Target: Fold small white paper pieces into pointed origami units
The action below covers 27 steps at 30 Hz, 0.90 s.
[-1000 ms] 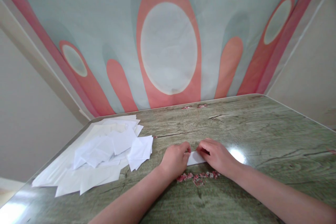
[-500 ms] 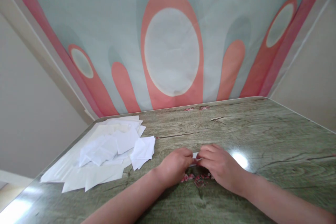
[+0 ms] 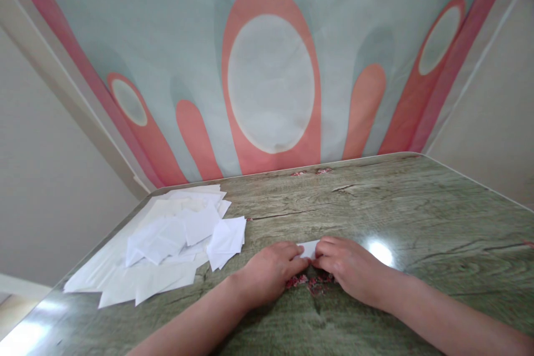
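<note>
A small white piece of paper (image 3: 308, 248) lies between my hands, near the front middle of the table; both its ends are hidden under fingers. My left hand (image 3: 273, 268) grips its left end, with the thumb along the near edge. On the right end, the closed fingers of my right hand (image 3: 344, 264) pinch the paper. To the left of my hands rests a little stack of white paper squares (image 3: 227, 240), apart from them.
A spread pile of larger white sheets (image 3: 154, 283) covers the table's left side, with folded paper pieces (image 3: 162, 239) on top. The wood-grain table (image 3: 417, 206) meets a wall with a coral and grey-green pattern (image 3: 271, 161) at its far edge.
More of the white paper shows between my hands now. My left hand has shifted slightly left and down, opening a wider gap between the hands. The paper piles have stayed put.
</note>
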Each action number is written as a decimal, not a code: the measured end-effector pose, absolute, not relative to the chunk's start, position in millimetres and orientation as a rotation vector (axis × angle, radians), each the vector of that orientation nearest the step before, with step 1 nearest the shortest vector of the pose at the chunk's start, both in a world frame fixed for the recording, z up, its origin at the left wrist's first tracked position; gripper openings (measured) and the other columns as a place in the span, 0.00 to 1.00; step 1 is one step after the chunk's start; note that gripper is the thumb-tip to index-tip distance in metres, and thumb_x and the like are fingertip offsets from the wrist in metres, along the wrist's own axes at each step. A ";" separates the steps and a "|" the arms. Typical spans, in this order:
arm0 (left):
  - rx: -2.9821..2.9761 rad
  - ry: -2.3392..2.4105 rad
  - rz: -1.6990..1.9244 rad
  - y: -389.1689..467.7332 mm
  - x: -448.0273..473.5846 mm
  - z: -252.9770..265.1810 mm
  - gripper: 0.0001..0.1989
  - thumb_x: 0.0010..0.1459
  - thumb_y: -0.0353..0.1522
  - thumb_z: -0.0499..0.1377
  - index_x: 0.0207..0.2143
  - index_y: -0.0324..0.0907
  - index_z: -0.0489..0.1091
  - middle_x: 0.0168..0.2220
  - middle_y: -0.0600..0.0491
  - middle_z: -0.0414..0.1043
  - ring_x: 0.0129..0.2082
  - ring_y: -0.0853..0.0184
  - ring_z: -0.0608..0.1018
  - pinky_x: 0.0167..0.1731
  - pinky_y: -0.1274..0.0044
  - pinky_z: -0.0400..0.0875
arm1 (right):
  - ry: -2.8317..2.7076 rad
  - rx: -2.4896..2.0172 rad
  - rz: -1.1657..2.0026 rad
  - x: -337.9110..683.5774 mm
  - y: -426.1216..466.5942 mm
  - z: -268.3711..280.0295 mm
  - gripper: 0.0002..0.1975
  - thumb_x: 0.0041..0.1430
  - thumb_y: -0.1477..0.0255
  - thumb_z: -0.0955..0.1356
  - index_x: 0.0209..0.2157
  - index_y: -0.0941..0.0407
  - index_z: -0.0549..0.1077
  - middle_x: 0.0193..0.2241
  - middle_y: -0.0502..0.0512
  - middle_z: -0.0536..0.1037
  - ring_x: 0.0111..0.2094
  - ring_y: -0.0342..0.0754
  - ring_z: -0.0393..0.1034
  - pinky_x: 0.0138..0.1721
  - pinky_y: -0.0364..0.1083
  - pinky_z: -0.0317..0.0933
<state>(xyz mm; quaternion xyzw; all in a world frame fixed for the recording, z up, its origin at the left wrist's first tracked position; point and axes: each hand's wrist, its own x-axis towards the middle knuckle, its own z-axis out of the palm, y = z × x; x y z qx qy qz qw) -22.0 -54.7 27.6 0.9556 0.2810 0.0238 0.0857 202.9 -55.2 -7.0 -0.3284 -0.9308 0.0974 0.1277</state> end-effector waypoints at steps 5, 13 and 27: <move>2.839 0.816 0.101 -55.2 -28.2 26.0 0.19 0.62 0.28 0.51 0.54 0.45 0.65 0.53 0.45 0.69 0.53 0.60 0.71 0.52 0.68 0.65 | -2.709 -0.976 0.275 209.6 -52.3 -3.7 0.13 0.61 0.79 0.61 0.32 0.55 0.77 0.32 0.54 0.75 0.37 0.50 0.65 0.38 0.48 0.56; 2.781 0.855 0.154 -56.2 -43.3 13.8 0.20 0.61 0.25 0.50 0.55 0.45 0.65 0.58 0.46 0.65 0.57 0.61 0.67 0.58 0.65 0.59 | -2.706 -1.005 0.207 217.3 -47.2 0.4 0.14 0.58 0.80 0.63 0.28 0.53 0.78 0.30 0.53 0.76 0.36 0.49 0.66 0.38 0.48 0.56; 2.727 0.913 0.160 -61.9 -56.0 18.5 0.20 0.59 0.24 0.51 0.53 0.46 0.67 0.58 0.49 0.66 0.58 0.61 0.67 0.58 0.63 0.59 | -2.685 -1.028 0.224 229.1 -40.7 -0.4 0.16 0.56 0.82 0.62 0.25 0.52 0.78 0.28 0.51 0.75 0.33 0.48 0.66 0.35 0.47 0.55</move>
